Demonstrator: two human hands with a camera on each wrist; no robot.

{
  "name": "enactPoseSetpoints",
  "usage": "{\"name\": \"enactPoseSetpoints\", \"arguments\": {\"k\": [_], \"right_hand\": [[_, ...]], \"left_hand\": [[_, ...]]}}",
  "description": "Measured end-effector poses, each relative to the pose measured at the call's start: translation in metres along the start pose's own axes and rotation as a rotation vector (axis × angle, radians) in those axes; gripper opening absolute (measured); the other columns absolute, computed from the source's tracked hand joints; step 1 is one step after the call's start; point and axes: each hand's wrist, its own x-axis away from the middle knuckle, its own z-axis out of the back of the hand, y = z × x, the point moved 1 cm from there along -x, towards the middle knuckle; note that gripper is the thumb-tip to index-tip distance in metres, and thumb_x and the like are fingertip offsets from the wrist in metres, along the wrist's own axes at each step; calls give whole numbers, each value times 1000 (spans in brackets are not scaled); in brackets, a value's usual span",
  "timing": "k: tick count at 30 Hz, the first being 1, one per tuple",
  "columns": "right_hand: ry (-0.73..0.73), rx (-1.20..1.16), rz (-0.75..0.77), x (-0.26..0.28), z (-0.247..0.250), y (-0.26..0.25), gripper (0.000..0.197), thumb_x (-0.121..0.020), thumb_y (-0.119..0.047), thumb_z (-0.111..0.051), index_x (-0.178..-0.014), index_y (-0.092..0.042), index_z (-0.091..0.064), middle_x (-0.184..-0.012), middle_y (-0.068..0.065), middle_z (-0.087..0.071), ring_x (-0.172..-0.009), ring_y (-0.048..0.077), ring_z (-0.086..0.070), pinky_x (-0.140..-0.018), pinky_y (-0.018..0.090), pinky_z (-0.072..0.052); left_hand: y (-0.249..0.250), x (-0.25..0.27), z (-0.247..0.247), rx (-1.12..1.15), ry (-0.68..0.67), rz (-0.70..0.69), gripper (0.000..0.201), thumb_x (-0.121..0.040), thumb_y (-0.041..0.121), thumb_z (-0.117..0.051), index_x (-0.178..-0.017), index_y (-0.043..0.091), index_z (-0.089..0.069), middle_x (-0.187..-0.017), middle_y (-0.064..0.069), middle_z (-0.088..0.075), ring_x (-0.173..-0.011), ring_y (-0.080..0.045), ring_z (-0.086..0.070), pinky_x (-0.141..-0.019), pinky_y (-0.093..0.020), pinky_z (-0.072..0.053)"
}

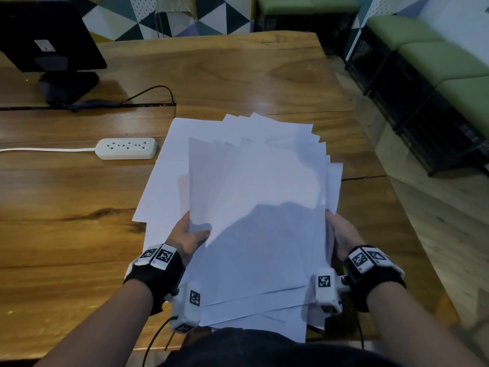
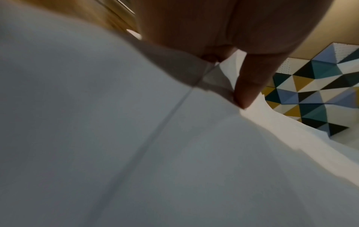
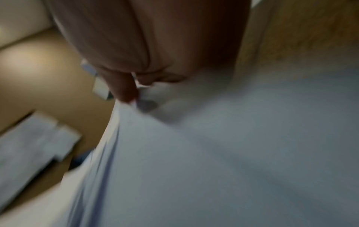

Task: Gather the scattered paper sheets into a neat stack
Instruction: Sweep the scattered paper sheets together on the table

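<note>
A loose, fanned bundle of white paper sheets (image 1: 254, 197) is lifted above the wooden table (image 1: 79, 234), its far edges splayed out unevenly. My left hand (image 1: 191, 235) grips the bundle's left edge, thumb on top, fingers hidden beneath. My right hand (image 1: 337, 231) grips the right edge. In the left wrist view the thumb (image 2: 250, 86) presses on the paper (image 2: 136, 138). The blurred right wrist view shows a thumb (image 3: 124, 87) pinching the sheets (image 3: 213, 153). More sheets (image 1: 156, 192) lie under the bundle on the table.
A white power strip (image 1: 126, 148) with its cable lies left of the papers. A black monitor (image 1: 50, 35) on a stand sits at the far left, a dark cable (image 1: 153, 91) beside it. Green-cushioned crates (image 1: 428, 75) stand beyond the table's right edge.
</note>
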Motion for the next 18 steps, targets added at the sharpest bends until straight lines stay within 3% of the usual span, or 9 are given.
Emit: {"name": "enactPoseSetpoints", "arguments": {"k": [3,4,6,8,10,12,13,15,18], "right_hand": [[-81,52,22,6,-11,5,80,-70,-65,-59,-132,-17,-44,-135,2,-47,-128,26,-43,-112,43,-28],[-91,116,91,6,-14,7,83,-64,-61,-67,-130,-16,-46,-136,5,-49,-128,27,-44,-111,42,-29],[-91,196,169,6,-18,11,65,-61,-32,-82,-118,-14,-53,-128,14,-58,-117,31,-54,-106,49,-38],[-60,225,175,-1,-16,19,52,-63,-8,-78,-109,-14,-57,-121,18,-62,-110,34,-58,-101,55,-42],[-63,213,163,-4,-15,23,45,-65,-4,-75,-106,-14,-58,-117,18,-63,-108,35,-59,-101,56,-42],[-69,174,166,-1,-15,23,38,-72,3,-69,-106,-11,-57,-117,20,-63,-108,37,-59,-101,55,-42],[-71,163,170,-1,-15,24,37,-74,5,-67,-106,-10,-57,-117,21,-62,-109,37,-59,-101,54,-42],[-70,136,183,1,-16,24,36,-76,8,-65,-106,-9,-57,-117,21,-61,-108,37,-58,-98,51,-45],[-82,52,193,1,-14,25,40,-78,12,-60,-116,1,-53,-113,21,-59,-98,33,-59,-74,29,-56]], "left_hand": [[2,0,-9,-63,-39,-48,66,-60,10,-59,-122,30,-52,-122,-8,-63,-112,-32,-59,-96,-53,-48],[3,2,-13,-84,-65,-57,67,-59,11,-58,-123,34,-51,-123,-5,-63,-113,-30,-59,-96,-52,-48],[9,4,-23,-127,-111,-75,66,-64,11,-54,-125,34,-49,-123,-2,-63,-114,-24,-58,-97,-45,-48],[20,3,-27,-257,-111,-114,50,-76,17,-55,-125,24,-50,-119,-3,-65,-107,-23,-60,-91,-35,-49],[35,-4,-19,-520,114,-174,36,-87,29,-54,-121,16,-52,-115,-11,-64,-101,-27,-59,-84,-31,-45],[44,-16,5,-797,363,-205,49,-90,39,-46,-134,16,-41,-135,-16,-51,-122,-34,-46,-99,-42,-39],[45,-21,17,-923,403,-156,56,-91,43,-40,-141,18,-30,-147,-15,-37,-136,-35,-32,-107,-48,-30],[38,-28,35,-1152,347,10,65,-92,51,-28,-148,21,-10,-160,-6,-9,-147,-31,-4,-116,-54,-13],[17,-20,29,-1280,222,74,66,-92,55,-18,-148,26,0,-161,-1,7,-147,-27,9,-116,-57,-1]]}}
